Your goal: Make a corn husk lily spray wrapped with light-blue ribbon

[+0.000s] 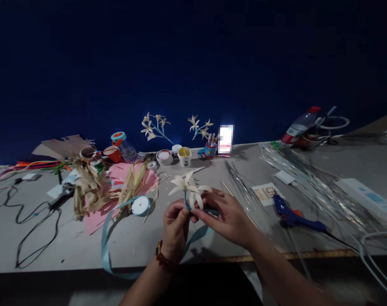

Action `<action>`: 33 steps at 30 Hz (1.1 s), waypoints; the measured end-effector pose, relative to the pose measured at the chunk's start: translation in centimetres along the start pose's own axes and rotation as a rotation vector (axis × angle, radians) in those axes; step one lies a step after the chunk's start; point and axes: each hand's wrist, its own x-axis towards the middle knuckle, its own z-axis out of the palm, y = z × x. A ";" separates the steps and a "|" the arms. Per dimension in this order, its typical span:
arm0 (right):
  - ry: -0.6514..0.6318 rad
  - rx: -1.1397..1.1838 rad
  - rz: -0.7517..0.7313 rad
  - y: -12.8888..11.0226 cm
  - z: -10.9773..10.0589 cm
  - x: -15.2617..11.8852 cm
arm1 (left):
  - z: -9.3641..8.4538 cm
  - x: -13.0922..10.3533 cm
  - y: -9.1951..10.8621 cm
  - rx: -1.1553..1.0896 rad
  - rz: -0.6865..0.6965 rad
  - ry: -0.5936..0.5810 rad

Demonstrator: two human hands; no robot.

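My left hand [176, 221], with a beaded bracelet at its wrist, pinches the blue-wrapped stem of a pale artificial flower [184, 183] near the table's front. A second pale bloom [197, 198] droops beside it, against the fingers of my right hand [228, 216]. Those fingers are closed in at the stem, partly hiding what they grip. From a spool of light blue ribbon [145, 205] on the left, a long loose strip [105, 242] loops over the front edge towards my hands. More blue ribbon [196, 238] hangs beneath them.
Dried husks [90, 187] lie on pink paper [96, 221] at left. Finished flower sprays [157, 127] stand behind small tubs [184, 156]. On the right are a blue glue gun [295, 219], wire stems [240, 182], plastic-wrapped bundles [321, 191], a power strip [368, 197] and a bottle [300, 125].
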 end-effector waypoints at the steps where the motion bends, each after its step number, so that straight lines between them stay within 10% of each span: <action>1: -0.005 0.007 -0.006 0.0 -0.1 0.1 | -0.1 0.1 0.0 0.005 0.002 -0.005; 26: 0.047 0.064 -0.032 1.9 0.3 0.7 | -0.5 1.4 0.0 -0.006 -0.070 -0.143; 33: -0.080 0.390 0.150 0.8 0.0 1.0 | -0.6 2.0 0.4 -0.041 -0.085 -0.272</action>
